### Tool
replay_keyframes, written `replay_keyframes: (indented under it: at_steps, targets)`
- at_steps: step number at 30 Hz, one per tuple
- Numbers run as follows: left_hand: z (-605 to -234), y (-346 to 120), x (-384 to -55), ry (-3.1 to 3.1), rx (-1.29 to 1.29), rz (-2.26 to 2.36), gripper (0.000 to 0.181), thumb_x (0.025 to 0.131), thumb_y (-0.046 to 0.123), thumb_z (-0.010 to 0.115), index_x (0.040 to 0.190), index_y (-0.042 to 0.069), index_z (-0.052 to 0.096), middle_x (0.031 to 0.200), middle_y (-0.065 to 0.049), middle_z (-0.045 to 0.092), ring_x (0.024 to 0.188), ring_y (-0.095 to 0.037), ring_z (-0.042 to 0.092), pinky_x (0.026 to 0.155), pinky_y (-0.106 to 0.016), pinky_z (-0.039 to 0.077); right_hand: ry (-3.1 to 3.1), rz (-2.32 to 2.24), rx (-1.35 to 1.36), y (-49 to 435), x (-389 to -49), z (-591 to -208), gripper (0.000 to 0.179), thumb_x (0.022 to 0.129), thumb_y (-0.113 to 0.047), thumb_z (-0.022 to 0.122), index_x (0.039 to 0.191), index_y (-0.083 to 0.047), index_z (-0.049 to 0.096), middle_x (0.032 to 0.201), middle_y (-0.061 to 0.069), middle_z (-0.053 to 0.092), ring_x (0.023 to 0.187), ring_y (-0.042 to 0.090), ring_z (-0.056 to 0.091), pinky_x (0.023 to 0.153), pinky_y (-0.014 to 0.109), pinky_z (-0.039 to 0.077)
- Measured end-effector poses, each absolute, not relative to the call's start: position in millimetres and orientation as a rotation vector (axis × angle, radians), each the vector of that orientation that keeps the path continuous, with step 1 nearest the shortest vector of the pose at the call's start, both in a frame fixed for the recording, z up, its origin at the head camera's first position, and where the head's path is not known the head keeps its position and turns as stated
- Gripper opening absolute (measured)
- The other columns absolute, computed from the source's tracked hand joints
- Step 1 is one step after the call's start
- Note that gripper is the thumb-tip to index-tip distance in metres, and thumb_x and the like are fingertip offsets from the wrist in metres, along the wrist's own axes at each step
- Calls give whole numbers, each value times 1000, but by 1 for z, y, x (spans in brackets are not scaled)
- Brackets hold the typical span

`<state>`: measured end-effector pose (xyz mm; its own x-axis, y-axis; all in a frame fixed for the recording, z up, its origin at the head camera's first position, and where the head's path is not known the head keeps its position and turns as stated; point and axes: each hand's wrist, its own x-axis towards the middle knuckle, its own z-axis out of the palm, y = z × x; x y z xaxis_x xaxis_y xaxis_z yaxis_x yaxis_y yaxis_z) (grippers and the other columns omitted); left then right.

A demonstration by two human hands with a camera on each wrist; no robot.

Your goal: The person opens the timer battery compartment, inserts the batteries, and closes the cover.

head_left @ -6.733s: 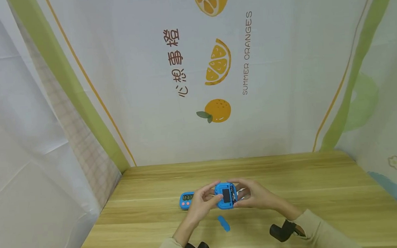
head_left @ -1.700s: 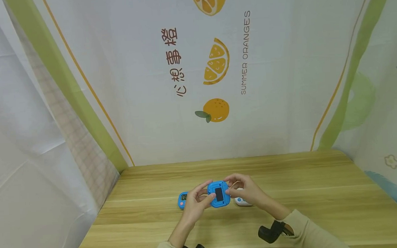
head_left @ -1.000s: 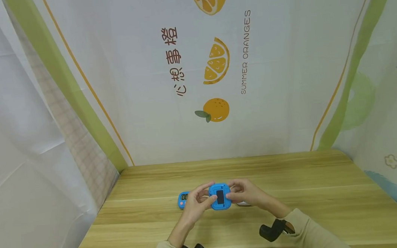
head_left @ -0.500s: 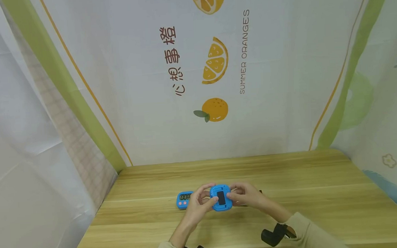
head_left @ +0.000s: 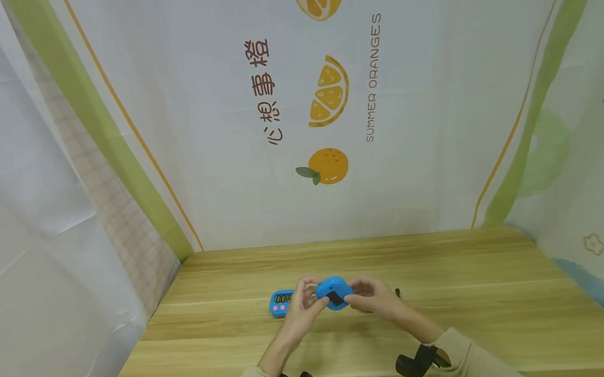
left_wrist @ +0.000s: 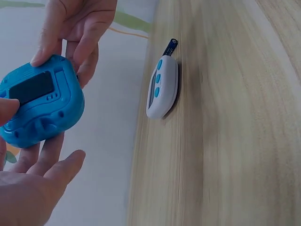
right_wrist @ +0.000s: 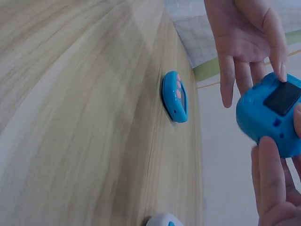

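Furthest left on the bench (head_left: 228, 340), I see a blue timer (head_left: 280, 308) lying face up, two pink buttons showing and the end of its display tucked from sight behind the left hand (head_left: 295, 317). Taking the blue device (head_left: 335, 285) in the person's grasp as the middle of the clock, with twelve towards the hanging cloth (head_left: 218, 158), that timer sits at about nine.

The left hand comes in from eight o'clock, its thumb lying on the back of the device beside a black rectangular patch (head_left: 335, 298), its fingers underneath. The device itself is lifted clear of the bench, between the two hands and touching both, tilted, with its back turned up. The right hand (head_left: 380, 303) meets it from between three and four o'clock, thumb and fingers pinching that edge, so both hands are holding it.

Past the device, towards three o'clock, a white timer (left_wrist: 162, 89) with blue buttons rests on the bench, mostly masked by the right hand from above. A dark battery (left_wrist: 171, 47) shows at its far end; whether they touch, I can't tell.
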<state>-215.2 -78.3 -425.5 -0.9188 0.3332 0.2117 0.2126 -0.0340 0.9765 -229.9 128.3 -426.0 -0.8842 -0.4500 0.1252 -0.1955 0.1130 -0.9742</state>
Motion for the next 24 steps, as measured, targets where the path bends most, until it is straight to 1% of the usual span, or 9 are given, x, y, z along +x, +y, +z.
replay_keyframes:
  at_steps: [4,7,10,14,16,19,24]
  targets:
    - [-425,-80,-216,2177,590,2117,32,89,9,52,115,-2,38,111,-15,50,108,-30,49,91,-37,42,2298,-1913,-631,127,-231,-424,32,82,-18,64,105,2,56,100,12,59,93,24,57,78,32,49]
    - [-425,-81,-215,2229,547,2119,34,90,12,52,117,-4,39,114,-17,48,110,-31,48,92,-37,41,2386,-1950,-649,125,-233,-423,29,80,-15,66,102,2,57,98,12,59,91,24,57,77,28,49]
    - [-424,-80,-215,2258,478,2102,41,89,18,54,121,-4,40,119,-19,45,109,-32,48,91,-41,41,2475,-1991,-674,123,-235,-424,27,78,-13,68,99,1,59,97,12,59,90,24,56,76,27,51]
    - [-423,-77,-214,2248,395,2058,55,87,29,57,129,-3,39,126,-22,42,112,-35,45,88,-49,42,2529,-2044,-804,120,-237,-427,24,74,-5,70,95,2,59,95,13,59,91,28,56,74,27,51]
    - [-423,-74,-214,2232,367,2048,61,86,31,58,131,-3,37,128,-24,40,114,-36,44,87,-52,41,2543,-2051,-905,118,-237,-429,23,74,-2,70,94,3,59,95,15,59,91,32,56,74,28,51]
    - [-422,-71,-215,2222,337,2060,65,84,32,61,131,-5,36,127,-25,42,114,-35,44,87,-48,43,2562,-2043,-1022,117,-236,-430,22,73,2,69,92,3,59,95,16,58,91,36,55,75,29,50]
    - [-421,-70,-216,2230,332,2082,68,82,30,64,131,-7,36,123,-24,45,112,-33,47,87,-37,45,2590,-1977,-1145,117,-233,-431,22,73,1,69,93,1,59,98,16,55,92,36,55,74,30,51]
